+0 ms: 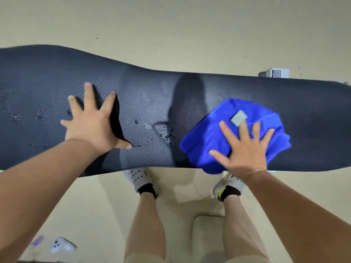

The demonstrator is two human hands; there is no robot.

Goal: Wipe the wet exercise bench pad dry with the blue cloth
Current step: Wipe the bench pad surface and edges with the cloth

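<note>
Shoes (139,178) stood just below the near edge of the bench pad (47,76). My right hand (245,149), fingers spread wide, pressed the blue cloth (209,133) flat on the pad's right part, probably to cover more surface per stroke. My left hand (91,126), equally splayed and holding nothing, braced the pad. Droplets (165,135) between the hands awaited wiping. A small box (275,73) lay beyond.

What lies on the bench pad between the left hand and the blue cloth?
In the head view, between the left hand and the blue cloth lie only water droplets and wet smears on the bench pad, crossed by a shadow.
</note>
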